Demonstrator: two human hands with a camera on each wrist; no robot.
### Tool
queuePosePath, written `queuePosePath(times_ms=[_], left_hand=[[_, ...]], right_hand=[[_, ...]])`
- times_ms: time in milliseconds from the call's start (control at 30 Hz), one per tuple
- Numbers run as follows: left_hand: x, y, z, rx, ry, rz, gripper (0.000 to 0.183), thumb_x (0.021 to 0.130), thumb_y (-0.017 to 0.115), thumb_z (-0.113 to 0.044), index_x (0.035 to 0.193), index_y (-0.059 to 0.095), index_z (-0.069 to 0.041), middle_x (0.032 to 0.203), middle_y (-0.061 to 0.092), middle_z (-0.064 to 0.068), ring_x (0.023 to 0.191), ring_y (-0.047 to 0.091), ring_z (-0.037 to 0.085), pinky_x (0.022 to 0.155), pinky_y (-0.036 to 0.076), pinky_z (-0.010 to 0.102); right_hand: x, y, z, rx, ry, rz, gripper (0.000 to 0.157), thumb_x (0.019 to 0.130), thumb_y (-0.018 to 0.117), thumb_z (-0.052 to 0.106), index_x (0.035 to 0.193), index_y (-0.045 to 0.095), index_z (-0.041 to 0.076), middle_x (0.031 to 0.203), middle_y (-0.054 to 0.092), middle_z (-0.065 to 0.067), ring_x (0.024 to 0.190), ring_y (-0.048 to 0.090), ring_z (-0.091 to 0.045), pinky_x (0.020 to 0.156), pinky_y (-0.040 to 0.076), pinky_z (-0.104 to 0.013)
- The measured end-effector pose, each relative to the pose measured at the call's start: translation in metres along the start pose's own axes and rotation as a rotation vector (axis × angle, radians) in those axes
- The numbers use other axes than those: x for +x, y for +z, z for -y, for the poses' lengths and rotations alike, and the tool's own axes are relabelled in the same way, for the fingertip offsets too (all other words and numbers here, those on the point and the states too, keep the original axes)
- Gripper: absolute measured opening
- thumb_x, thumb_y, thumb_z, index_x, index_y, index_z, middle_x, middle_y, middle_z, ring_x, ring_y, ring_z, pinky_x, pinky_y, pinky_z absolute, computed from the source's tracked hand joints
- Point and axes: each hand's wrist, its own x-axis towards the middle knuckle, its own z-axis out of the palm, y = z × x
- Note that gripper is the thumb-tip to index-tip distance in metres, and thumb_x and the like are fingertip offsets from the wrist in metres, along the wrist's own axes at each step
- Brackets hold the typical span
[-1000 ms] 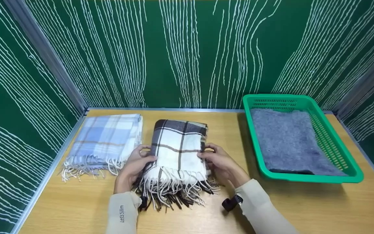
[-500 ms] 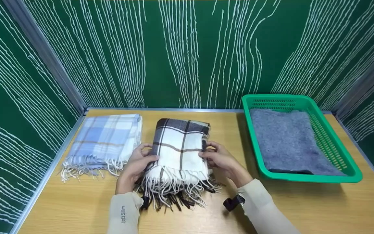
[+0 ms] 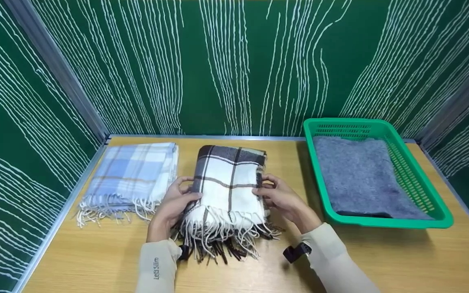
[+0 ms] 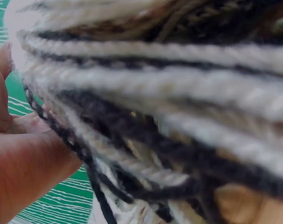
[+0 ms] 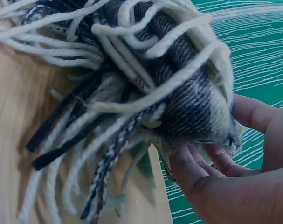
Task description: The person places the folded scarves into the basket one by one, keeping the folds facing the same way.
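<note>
A folded plaid scarf (image 3: 230,183) in white, dark brown and black lies mid-table in the head view, its fringe towards me. My left hand (image 3: 177,201) grips its left edge, thumb on top. At the right edge my right hand (image 3: 285,201) pinches it the same way; in the right wrist view the fingers (image 5: 197,172) reach beneath the folded layers. White and black fringe strands (image 4: 178,84) cover much of the left wrist view, hiding most of the left fingers. Left of this scarf rests a folded blue and white plaid scarf (image 3: 132,171), fringe forward.
A green plastic basket (image 3: 320,195) stands on the right of the wooden table (image 3: 226,278), with a folded grey fuzzy cloth (image 3: 356,175) inside. Green panels (image 3: 259,81) with white wavy lines close off the back and both sides.
Both hands have shifted the brown and white scarf slightly to the right and away from me. The blue scarf and the basket stay put.
</note>
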Motion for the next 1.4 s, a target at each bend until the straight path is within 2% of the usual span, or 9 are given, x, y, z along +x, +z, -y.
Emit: queuePosePath(times_ms=[233, 533, 767, 967, 1400], left_hand=[[0.001, 0.003, -0.003, -0.015, 0.000, 0.003, 0.050, 0.089, 0.068, 0.012, 0.135, 0.051, 0.002, 0.107, 0.074, 0.014, 0.086, 0.070, 0.021, 0.077, 0.058, 0.031], [0.003, 0.008, -0.007, -0.008, 0.014, 0.011, 0.051, 0.087, 0.067, 0.011, 0.134, 0.050, 0.003, 0.103, 0.074, 0.013, 0.086, 0.070, 0.021, 0.078, 0.057, 0.032], [0.001, 0.014, -0.013, -0.012, 0.027, 0.019, 0.051, 0.087, 0.067, 0.011, 0.134, 0.050, 0.002, 0.106, 0.074, 0.015, 0.088, 0.070, 0.022, 0.079, 0.058, 0.033], [0.001, 0.018, -0.019, 0.008, 0.036, 0.026, 0.052, 0.087, 0.068, 0.010, 0.135, 0.051, 0.000, 0.109, 0.073, 0.015, 0.091, 0.070, 0.022, 0.081, 0.058, 0.034], [0.002, 0.028, -0.026, 0.006, 0.045, 0.035, 0.053, 0.089, 0.069, 0.010, 0.138, 0.050, 0.001, 0.120, 0.071, 0.022, 0.097, 0.071, 0.024, 0.083, 0.058, 0.032]], right_hand=[[-0.004, -0.003, 0.005, -0.015, -0.014, 0.004, 0.039, 0.100, 0.063, -0.002, 0.135, 0.046, -0.002, 0.106, 0.065, -0.005, 0.079, 0.065, -0.011, 0.068, 0.056, -0.024], [-0.007, -0.007, 0.010, -0.024, -0.055, 0.026, 0.026, 0.099, 0.061, -0.003, 0.122, 0.052, 0.003, 0.100, 0.065, -0.001, 0.080, 0.063, -0.009, 0.067, 0.055, -0.024], [-0.012, -0.008, 0.018, -0.027, -0.054, 0.007, 0.030, 0.099, 0.063, -0.002, 0.126, 0.050, 0.001, 0.103, 0.066, -0.002, 0.084, 0.064, -0.010, 0.071, 0.056, -0.025], [-0.017, -0.011, 0.026, -0.032, -0.065, -0.005, 0.028, 0.099, 0.062, -0.003, 0.124, 0.051, 0.003, 0.104, 0.065, -0.002, 0.086, 0.063, -0.010, 0.072, 0.056, -0.025], [-0.026, -0.019, 0.038, -0.117, -0.067, -0.013, 0.030, 0.102, 0.062, 0.002, 0.130, 0.051, 0.002, 0.112, 0.063, -0.004, 0.092, 0.062, -0.012, 0.073, 0.054, -0.026]])
